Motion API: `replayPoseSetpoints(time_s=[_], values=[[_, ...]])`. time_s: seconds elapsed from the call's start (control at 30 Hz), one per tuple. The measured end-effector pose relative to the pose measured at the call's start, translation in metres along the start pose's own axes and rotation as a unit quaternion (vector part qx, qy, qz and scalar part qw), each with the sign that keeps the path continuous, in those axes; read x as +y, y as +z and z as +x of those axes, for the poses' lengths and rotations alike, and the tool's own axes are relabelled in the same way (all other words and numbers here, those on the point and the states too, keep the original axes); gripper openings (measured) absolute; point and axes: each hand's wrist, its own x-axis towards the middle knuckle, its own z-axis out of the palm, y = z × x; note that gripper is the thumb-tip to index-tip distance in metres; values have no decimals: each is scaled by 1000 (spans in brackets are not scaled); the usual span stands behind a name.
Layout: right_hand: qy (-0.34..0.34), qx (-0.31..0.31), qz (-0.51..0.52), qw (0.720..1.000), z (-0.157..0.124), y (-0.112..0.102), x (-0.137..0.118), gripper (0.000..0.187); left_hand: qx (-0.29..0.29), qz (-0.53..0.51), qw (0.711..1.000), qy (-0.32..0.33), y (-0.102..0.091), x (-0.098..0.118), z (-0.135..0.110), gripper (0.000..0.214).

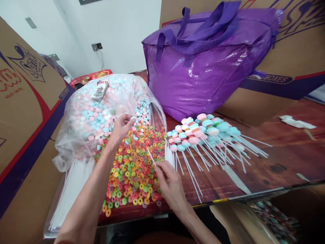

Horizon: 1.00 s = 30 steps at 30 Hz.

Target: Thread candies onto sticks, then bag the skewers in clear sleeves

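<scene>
My left hand (122,126) pinches a small pale round candy (133,119) at the opening of a clear plastic bag (149,88) full of pink, blue and white candies. In my right hand (169,178) is a thin white stick (150,156), its bare end pointing up and to the left. Colourful ring gummies (134,173) lie in a wide pile beneath and between my hands. To the right, finished candy skewers (195,134), pink, blue and white on white sticks, are heaped together.
White sticks (74,189) lie bundled at the left. A large purple bag (195,74) stands behind the skewers. Cardboard boxes (22,101) flank the table (274,169). A small packet (100,90) rests on the clear bag, and scraps of white paper (297,122) lie at right.
</scene>
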Motion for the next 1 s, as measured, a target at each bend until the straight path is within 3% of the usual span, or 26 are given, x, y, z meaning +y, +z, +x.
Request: replayPoseSetpoints(time_s=[0.17,0.3,0.53,0.8,1.0], values=[[79,-27,79,993,1,0,-6,21,-28,-229,972,-49,15,5,-57,27],[78,-34,94,992,-1,-1,-9,23,-28,-273,957,-95,23,-4,-86,34],[34,-33,71,996,-3,3,-14,28,26,-266,959,-97,29,-20,-108,35],[34,-39,31,998,-1,6,-14,31,73,-234,965,-92,38,-25,-120,35],[40,-33,30,998,-4,9,-15,31,120,-43,992,6,38,-21,-135,22]])
